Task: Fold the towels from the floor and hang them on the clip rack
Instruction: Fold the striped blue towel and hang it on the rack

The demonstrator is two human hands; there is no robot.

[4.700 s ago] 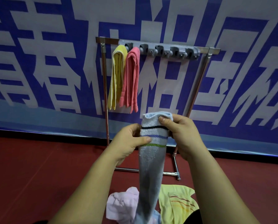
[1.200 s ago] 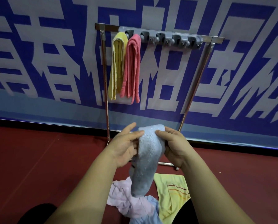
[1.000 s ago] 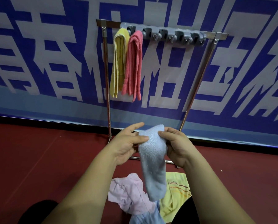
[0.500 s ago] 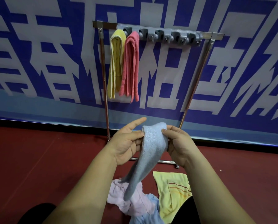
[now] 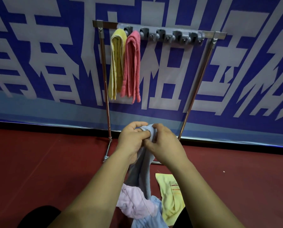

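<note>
Low in the middle of the frame, the left hand point(image 5: 132, 139) and the right hand point(image 5: 163, 143) meet around the top end of a folded light blue terry towel point(image 5: 142, 170). Both hands have their fingers curled tightly onto the cloth, knuckles close together, so that only a small bunched tip of the towel shows between them. The rest of the towel hangs straight down between the forearms, its lower end reaching the heap on the dark red floor point(image 5: 38, 170). That heap, at the bottom centre, holds a crumpled pale pink towel point(image 5: 134, 201) and a second light blue cloth point(image 5: 154, 214) just beside it. A pale yellow towel with thin coloured stripes point(image 5: 170, 195) lies flat just to their right. Behind the hands, in the upper middle of the frame, stands the metal-framed clip rack with a grey row of clips along its top bar point(image 5: 163, 34). At the left end of that row hang a folded yellow towel point(image 5: 117, 63) and, touching it on its right, a folded coral pink towel point(image 5: 132, 66). The clips further right hold nothing. A blue banner with large white characters point(image 5: 38, 55) fills the wall behind the rack.
</note>
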